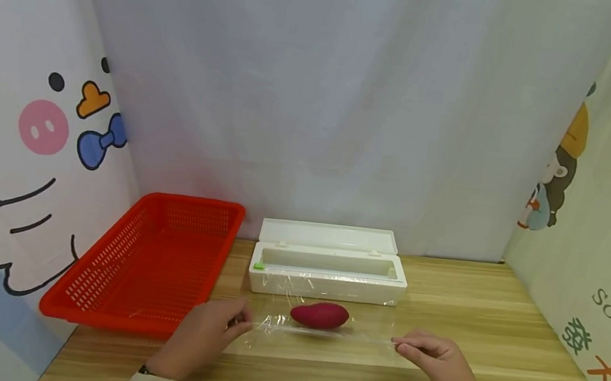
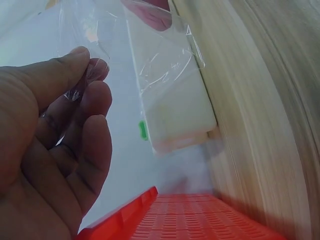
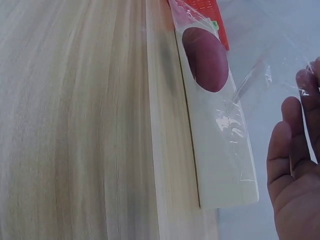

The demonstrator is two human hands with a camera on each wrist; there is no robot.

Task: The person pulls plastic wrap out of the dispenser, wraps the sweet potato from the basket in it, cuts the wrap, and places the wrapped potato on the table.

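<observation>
A sheet of cling film is stretched between my two hands, its near edge gathered into a line. My left hand pinches one corner between thumb and forefinger, as the left wrist view shows up close. The opposite corner is pinched by the fingertips of my right hand. A purple-red sweet potato lies on the table between the hands, overlapped by the clear film. Behind it stands a white cling film dispenser with its lid raised; the film runs from its front edge towards me.
A red plastic basket stands to the left, its near corner close to my left hand. A small green slider sits at the dispenser's left end. The wooden table ends at a pale curtain behind, with printed cloth on both sides.
</observation>
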